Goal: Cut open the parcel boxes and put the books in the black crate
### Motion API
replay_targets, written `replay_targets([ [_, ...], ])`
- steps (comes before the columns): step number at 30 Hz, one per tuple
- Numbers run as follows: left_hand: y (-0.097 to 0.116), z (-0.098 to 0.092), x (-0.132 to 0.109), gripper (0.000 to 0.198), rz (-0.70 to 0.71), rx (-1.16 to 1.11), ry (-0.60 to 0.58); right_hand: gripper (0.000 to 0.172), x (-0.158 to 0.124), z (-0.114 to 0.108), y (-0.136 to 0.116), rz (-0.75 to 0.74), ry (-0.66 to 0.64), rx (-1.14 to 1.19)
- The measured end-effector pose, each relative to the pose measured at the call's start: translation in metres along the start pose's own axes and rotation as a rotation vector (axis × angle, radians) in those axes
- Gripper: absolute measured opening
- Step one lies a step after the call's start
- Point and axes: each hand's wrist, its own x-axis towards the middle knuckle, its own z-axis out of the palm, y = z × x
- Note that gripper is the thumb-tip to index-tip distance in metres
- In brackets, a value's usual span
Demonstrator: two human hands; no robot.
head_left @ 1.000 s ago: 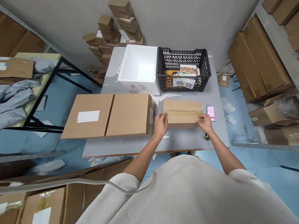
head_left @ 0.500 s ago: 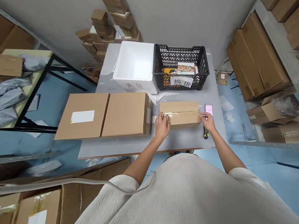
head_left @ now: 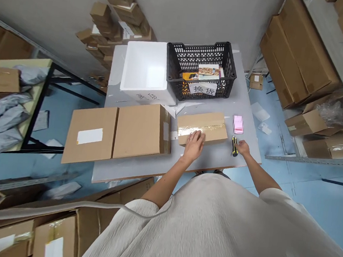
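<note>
A small cardboard box (head_left: 204, 122) sealed with clear tape lies on the grey table (head_left: 217, 157). My left hand (head_left: 195, 142) rests flat on its near left part, fingers stretched out. My right hand (head_left: 242, 147) is on the table to the right of the box, its fingers touching a black and yellow utility knife (head_left: 234, 146). Whether the fingers close round the knife is unclear. A pink phone (head_left: 238, 124) lies just beyond the knife.
A large flat carton (head_left: 116, 133) lies left of the small box, overhanging the table. Behind stand a white foam box (head_left: 145, 71) and a black crate (head_left: 201, 68) with printed items. Stacked cartons fill shelves on the right and the floor.
My right hand left the box's right end and moved down to the knife on the table. My left hand slid right along the box's top. The camera tilted slightly.
</note>
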Motion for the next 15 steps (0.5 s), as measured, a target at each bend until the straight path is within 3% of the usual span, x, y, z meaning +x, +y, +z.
replay_targets([
  [6,-0.01,-0.002,0.0,0.055,0.011,0.025,-0.029,0.035,0.002,0.025,0.014,0.043,-0.06,-0.216],
  [11,-0.01,-0.002,0.0,0.061,-0.002,0.093,-0.062,0.044,0.004,0.029,0.014,0.042,-0.102,-0.291],
  [15,-0.011,-0.001,0.0,0.063,-0.004,0.139,-0.075,0.026,0.002,0.021,0.012,0.03,-0.184,-0.294],
])
